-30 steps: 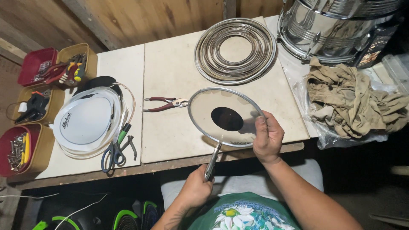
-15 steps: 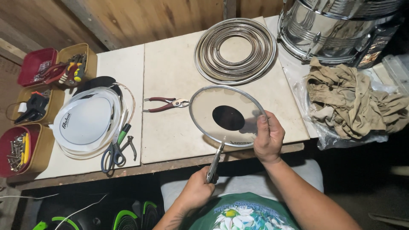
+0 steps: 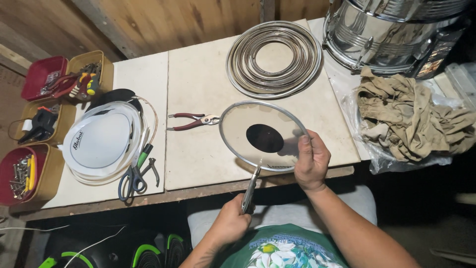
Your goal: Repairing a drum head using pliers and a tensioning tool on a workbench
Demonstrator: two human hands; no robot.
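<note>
Fingers: right hand [image 3: 310, 161] has its fingers [image 3: 303, 149] clamped on the right rim of the drumhead [image 3: 263, 136]; left hand [image 3: 229, 222] has its fingers closed round the handle of the tool [image 3: 250, 187].
Drumhead: clear round skin with a black dot in the middle, held tilted over the near edge of the desk [image 3: 203, 154].
Tool: metal, its tip meets the drumhead's near rim.
Pliers: red-handled pliers [image 3: 192, 120] lie just left of the drumhead.
Hoops: a stack of metal hoops [image 3: 274, 58] lies behind the drumhead, well apart.
Left side: a pile of white drumheads [image 3: 101, 144], with scissors [image 3: 131, 177] at its near edge.
Bins: red and yellow bins [image 3: 44, 74] of small tools and hardware line the desk's left edge.
Right side: a crumpled tan rag [image 3: 411, 119] on clear plastic, a chrome drum [image 3: 391, 30] behind it.
Surface: pale boards on a wooden frame.
Room: wooden plank wall behind, dark floor below.
</note>
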